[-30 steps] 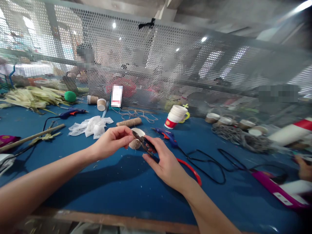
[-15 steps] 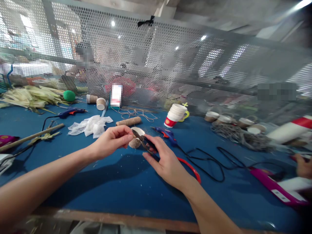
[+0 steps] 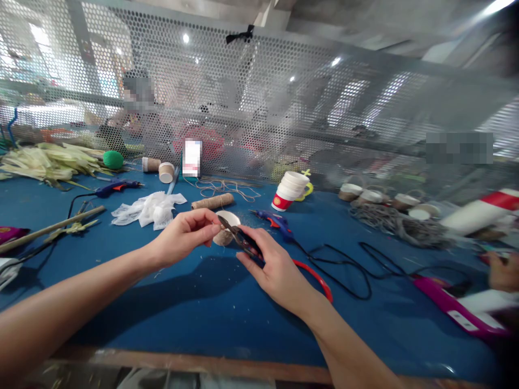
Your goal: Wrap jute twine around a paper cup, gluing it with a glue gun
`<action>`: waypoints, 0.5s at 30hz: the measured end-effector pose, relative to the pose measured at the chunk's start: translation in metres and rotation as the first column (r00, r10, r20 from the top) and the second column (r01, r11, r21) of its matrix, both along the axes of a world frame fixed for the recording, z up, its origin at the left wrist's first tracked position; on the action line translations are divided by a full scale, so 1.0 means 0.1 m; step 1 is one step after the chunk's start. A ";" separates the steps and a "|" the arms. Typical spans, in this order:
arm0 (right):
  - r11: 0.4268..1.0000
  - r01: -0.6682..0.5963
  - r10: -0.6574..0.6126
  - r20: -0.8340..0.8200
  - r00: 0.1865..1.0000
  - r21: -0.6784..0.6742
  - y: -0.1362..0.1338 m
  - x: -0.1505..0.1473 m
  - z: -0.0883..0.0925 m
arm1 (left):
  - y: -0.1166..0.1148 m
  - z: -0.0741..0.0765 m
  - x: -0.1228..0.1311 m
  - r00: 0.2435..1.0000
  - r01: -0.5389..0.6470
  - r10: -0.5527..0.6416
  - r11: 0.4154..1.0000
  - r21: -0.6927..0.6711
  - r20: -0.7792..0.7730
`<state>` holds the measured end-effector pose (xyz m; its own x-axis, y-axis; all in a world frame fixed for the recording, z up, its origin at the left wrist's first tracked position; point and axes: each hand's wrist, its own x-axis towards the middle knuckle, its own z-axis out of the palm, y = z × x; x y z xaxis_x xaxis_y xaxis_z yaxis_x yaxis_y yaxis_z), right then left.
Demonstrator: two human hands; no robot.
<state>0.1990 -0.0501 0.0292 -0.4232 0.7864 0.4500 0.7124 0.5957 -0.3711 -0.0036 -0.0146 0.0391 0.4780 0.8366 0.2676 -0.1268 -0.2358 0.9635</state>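
Observation:
My right hand [image 3: 273, 265] is wrapped round the handles of dark pliers [image 3: 235, 231], whose jaws point up and left toward my other hand. The fingers of my left hand [image 3: 190, 231] are pinched together at the jaw tips; what they hold is too small to name. Just behind the jaws stands a small paper cup [image 3: 223, 237] with a brown wrapped side, partly covered by pliers and fingers. A roll of brown twine [image 3: 213, 201] lies behind it. To the right rests a blue hot glue gun [image 3: 273, 221].
Stacked white paper cups [image 3: 290, 190] stand at the back. White lace fabric [image 3: 150, 209], a second glue gun [image 3: 117, 187] and corn husks [image 3: 44, 162] lie to the left. Black cable [image 3: 344, 265] runs to a purple power strip [image 3: 450, 308] near another person's hand [image 3: 503, 273].
The handles of the pliers have been squeezed closer together and the jaws have closed. My left hand stays almost in place. The view has shifted slightly.

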 end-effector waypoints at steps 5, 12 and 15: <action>1.000 -0.006 0.005 -0.022 1.000 -0.018 0.01 -0.01 -0.01 | 0.00 0.00 0.00 1.000 -0.017 0.017 1.000 -0.001 -0.023; 0.998 -0.011 0.008 -0.050 0.999 -0.056 0.00 0.00 0.00 | 0.01 0.01 0.01 1.000 -0.007 0.007 1.000 -0.019 -0.017; 0.994 -0.028 0.018 -0.092 0.996 -0.107 0.00 -0.01 0.02 | 0.01 0.02 0.01 1.000 -0.004 0.005 0.999 -0.052 0.005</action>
